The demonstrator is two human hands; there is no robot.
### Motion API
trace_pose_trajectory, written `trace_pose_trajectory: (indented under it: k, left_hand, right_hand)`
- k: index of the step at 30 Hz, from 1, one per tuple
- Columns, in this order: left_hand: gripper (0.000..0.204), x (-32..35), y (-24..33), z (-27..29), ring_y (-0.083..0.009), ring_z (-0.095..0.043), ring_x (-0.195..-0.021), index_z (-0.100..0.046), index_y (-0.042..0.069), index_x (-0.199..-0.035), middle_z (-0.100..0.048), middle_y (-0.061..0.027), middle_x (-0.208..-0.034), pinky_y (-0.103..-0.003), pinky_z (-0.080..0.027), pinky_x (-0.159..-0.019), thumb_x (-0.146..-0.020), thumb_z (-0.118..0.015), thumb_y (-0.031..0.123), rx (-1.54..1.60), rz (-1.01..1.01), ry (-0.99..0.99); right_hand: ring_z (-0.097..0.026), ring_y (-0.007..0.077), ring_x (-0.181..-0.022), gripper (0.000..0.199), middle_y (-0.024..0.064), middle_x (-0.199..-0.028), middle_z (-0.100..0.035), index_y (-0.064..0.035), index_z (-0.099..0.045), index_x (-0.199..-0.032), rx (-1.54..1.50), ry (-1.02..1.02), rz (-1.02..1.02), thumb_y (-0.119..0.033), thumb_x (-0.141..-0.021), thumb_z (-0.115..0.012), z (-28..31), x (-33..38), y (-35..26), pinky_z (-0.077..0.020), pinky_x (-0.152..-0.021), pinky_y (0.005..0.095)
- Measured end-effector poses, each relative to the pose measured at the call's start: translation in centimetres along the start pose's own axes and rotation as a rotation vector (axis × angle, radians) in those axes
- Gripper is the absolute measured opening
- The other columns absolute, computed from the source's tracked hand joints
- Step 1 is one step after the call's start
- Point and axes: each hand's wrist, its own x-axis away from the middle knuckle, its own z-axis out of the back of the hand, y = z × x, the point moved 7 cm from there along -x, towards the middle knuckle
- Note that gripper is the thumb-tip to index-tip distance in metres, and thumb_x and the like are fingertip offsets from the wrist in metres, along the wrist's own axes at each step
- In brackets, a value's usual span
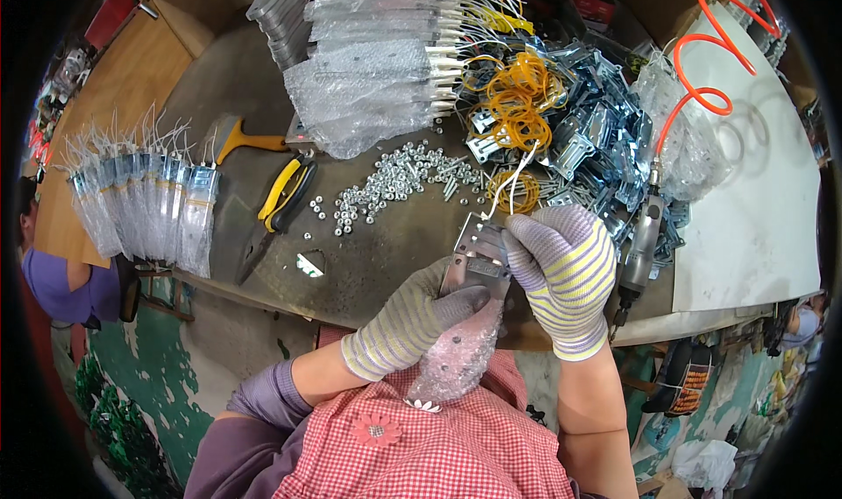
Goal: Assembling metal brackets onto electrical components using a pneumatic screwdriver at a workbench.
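Both my hands wear striped knit gloves. My left hand (pixel 412 319) grips the lower end of a flat metal part (pixel 478 252) that sits in a bubble-wrap sleeve (pixel 456 359). My right hand (pixel 566 275) closes over the part's upper right side, where thin white wires (pixel 513 179) stick out. The sleeve hangs down over my red checked shirt. Just beyond my hands lies a scatter of small nuts and screws (pixel 395 179), and behind my right hand a heap of metal brackets (pixel 588 122) with orange rubber bands (pixel 522 96).
Yellow-handled pliers (pixel 282 196) and an orange-handled tool (pixel 246 138) lie on the dark bench (pixel 377 262). Wrapped parts are stacked at the back (pixel 377 52) and in a row at the left (pixel 145 205). An air screwdriver (pixel 640 245) on an orange coiled hose (pixel 715 52) hangs at the right.
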Motion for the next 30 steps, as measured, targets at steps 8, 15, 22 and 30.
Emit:
trace_pose_trajectory:
  k: [8, 15, 22, 30]
  left_hand:
    - [0.028, -0.4, 0.0, 0.5, -0.0096, -0.062, -0.091, -0.060, 0.003, -0.119, -0.066, -0.0026, -0.101, -0.026, -0.050, -0.083, -0.095, -0.059, 0.017, 0.033, -0.022, -0.007]
    - [0.038, -0.3, -0.4, 0.4, -0.0105, -0.062, -0.088, -0.062, 0.001, -0.117, -0.067, -0.0036, -0.099, -0.026, -0.051, -0.079, -0.098, -0.060, 0.034, 0.212, 0.064, -0.044]
    - [0.052, 0.2, 0.2, 3.3, -0.0163, -0.069, -0.081, -0.063, 0.000, -0.116, -0.070, -0.0093, -0.095, -0.029, -0.056, -0.073, -0.097, -0.056, 0.048, 0.102, 0.024, 0.129]
    - [0.055, 0.0, -0.3, 4.0, -0.0166, -0.068, -0.082, -0.062, 0.001, -0.118, -0.070, -0.0092, -0.096, -0.030, -0.056, -0.074, -0.097, -0.054, 0.051, 0.073, -0.010, 0.148]
  right_hand:
    - [-0.060, 0.0254, -0.069, 0.024, 0.0064, -0.077, -0.062, -0.0076, -0.071, -0.091, -0.142, 0.052, -0.130, -0.003, -0.069, -0.079, 0.0, 0.4, 0.6, -0.0481, -0.064, 0.0363]
    - [-0.061, 0.0248, -0.072, 0.019, 0.0073, -0.077, -0.062, -0.0067, -0.071, -0.089, -0.127, -0.062, -0.079, -0.004, -0.072, -0.078, -0.5, 0.5, -0.2, -0.0486, -0.067, 0.0355]
    - [-0.067, 0.0262, -0.079, 0.021, 0.0136, -0.091, -0.069, -0.0012, -0.067, -0.100, -0.046, -0.220, -0.578, -0.007, -0.081, -0.072, -0.9, 2.7, 7.5, -0.0529, -0.075, 0.0346]
    - [-0.063, 0.0352, -0.078, 0.025, 0.0153, -0.079, -0.062, -0.0046, -0.059, -0.103, 0.512, -0.720, -0.516, -0.007, -0.080, -0.067, -5.5, 2.5, 6.7, -0.0495, -0.070, 0.0443]
